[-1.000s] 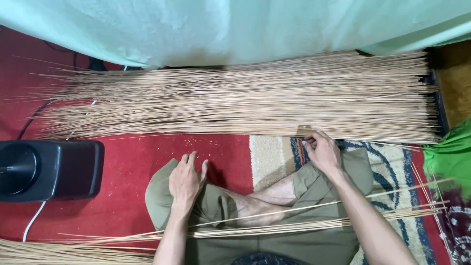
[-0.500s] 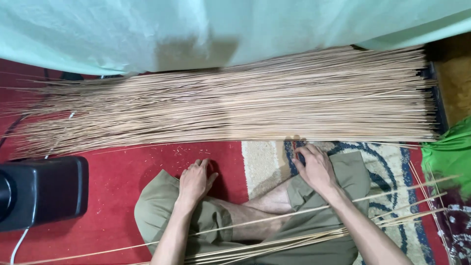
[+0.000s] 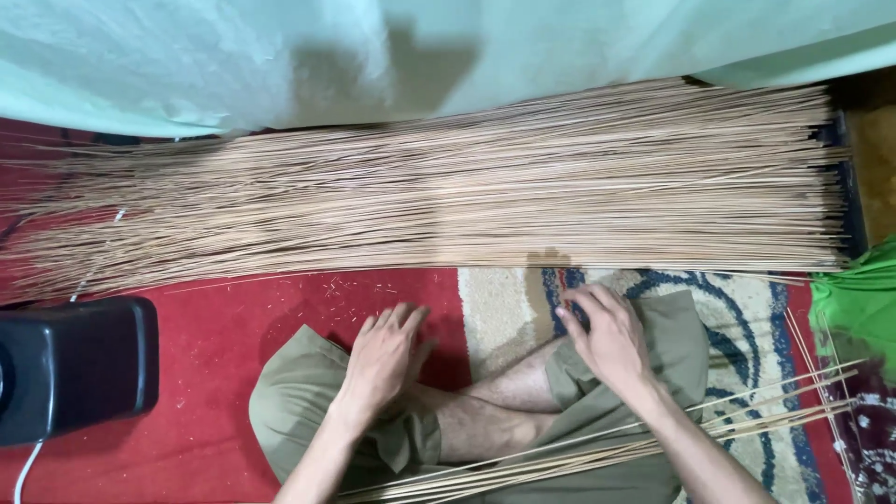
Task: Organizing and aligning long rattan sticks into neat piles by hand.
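A wide layer of long thin tan sticks (image 3: 448, 196) lies across the floor in front of me, ends squared off at the right. My left hand (image 3: 383, 359) rests flat on my left knee, fingers spread, holding nothing. My right hand (image 3: 607, 336) lies on my right knee, fingers bent toward the patterned rug (image 3: 737, 308), a short way below the sticks' near edge; nothing shows in it. A smaller bunch of sticks (image 3: 597, 453) lies across my lap and crossed legs in olive shorts (image 3: 299, 411).
A black box-shaped device (image 3: 70, 369) with a white cable (image 3: 28, 467) sits at the left on the red carpet (image 3: 205, 317). Pale green cloth (image 3: 373, 51) hangs behind the sticks. A bright green cloth (image 3: 859, 299) lies at the right edge.
The view has shifted, so the stick pile and black device sit further left and lower. My right hand has come down from the sticks' edge onto my knee. My left hand stays on its knee.
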